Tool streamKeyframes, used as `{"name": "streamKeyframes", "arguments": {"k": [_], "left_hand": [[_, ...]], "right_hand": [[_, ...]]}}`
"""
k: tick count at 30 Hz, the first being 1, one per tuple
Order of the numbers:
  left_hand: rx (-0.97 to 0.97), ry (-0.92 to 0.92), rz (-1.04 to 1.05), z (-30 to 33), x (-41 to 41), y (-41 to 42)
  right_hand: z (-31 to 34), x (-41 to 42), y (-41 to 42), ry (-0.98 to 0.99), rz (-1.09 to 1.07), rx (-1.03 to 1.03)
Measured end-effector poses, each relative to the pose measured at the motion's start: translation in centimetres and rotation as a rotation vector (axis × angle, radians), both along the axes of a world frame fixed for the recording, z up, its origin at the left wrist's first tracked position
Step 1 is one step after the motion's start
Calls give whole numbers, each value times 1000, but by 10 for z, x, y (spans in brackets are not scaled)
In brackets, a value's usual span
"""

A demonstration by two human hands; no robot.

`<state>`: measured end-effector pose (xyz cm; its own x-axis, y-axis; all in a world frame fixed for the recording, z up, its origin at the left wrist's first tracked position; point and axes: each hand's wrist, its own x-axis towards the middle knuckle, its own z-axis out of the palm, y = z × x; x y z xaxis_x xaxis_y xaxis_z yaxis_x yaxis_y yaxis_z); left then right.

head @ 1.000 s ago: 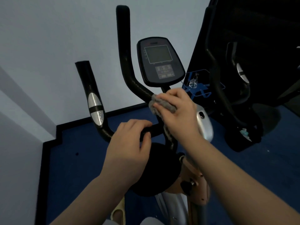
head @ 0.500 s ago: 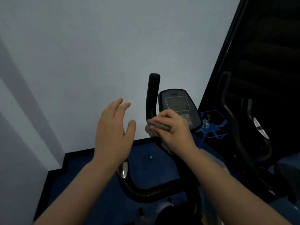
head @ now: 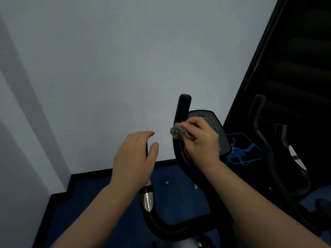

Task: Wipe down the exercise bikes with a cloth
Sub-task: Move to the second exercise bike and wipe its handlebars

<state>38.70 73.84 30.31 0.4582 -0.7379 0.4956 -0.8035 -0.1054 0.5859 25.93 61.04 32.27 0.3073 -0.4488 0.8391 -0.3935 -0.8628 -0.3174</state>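
Nearby, second bike (head: 279,158) beside console (head: 213,127).

An exercise bike (head: 179,228) is seen close before a wall (head: 107,68), its console (head: 222,140) set to the right of the right handlebar (head: 182,108). A cloth (head: 177,131) is pressed against that handlebar by the right hand (head: 200,138). The left hand (head: 134,158) is held in front of the left handlebar (head: 147,199). A second bike (head: 286,158) is placed at far right.
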Motion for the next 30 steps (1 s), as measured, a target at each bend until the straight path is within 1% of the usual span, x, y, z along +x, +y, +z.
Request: {"name": "streamKeyframes", "arguments": {"k": [2,3,4,6,8,9,13,15,19,20,22,24,26,27,28,30], "left_hand": [[-13,24,-2,0,0,1],[-21,32,0,0,-1,0],[-27,32,2,0,-2,0],[-26,24,9,0,-3,0],[-20,23,9,0,-2,0],[-20,18,6,0,-1,0],[-27,8,6,0,1,1],[-27,4,13,1,0,-1],[-16,2,17,0,0,-1],[-15,-1,18,0,0,-2],[-16,-6,28,-1,0,-2],[-15,-20,34,-2,-1,-3],[-9,-31,40,-2,-2,-5],[-6,-33,42,-2,-2,-5],[-4,-32,40,-3,-1,-5],[-6,-26,41,-3,-1,-5]], "right_hand": [[17,-4,-5,-221,-28,8],[30,-3,-9,-295,-27,-5],[44,1,-14,-304,-7,-13],[67,12,-22,-174,55,40],[71,19,-25,-57,77,144],[66,19,-25,-63,79,179],[35,6,-12,-272,100,322],[37,4,-13,-355,114,411],[51,7,-19,-492,163,519],[46,11,-14,-491,154,545],[23,14,1,-422,72,537],[4,8,16,-280,-2,518],[7,-3,13,-173,-10,576],[14,-5,8,-160,-11,589],[23,-5,3,-188,-2,585],[33,2,1,-295,5,561]]}}
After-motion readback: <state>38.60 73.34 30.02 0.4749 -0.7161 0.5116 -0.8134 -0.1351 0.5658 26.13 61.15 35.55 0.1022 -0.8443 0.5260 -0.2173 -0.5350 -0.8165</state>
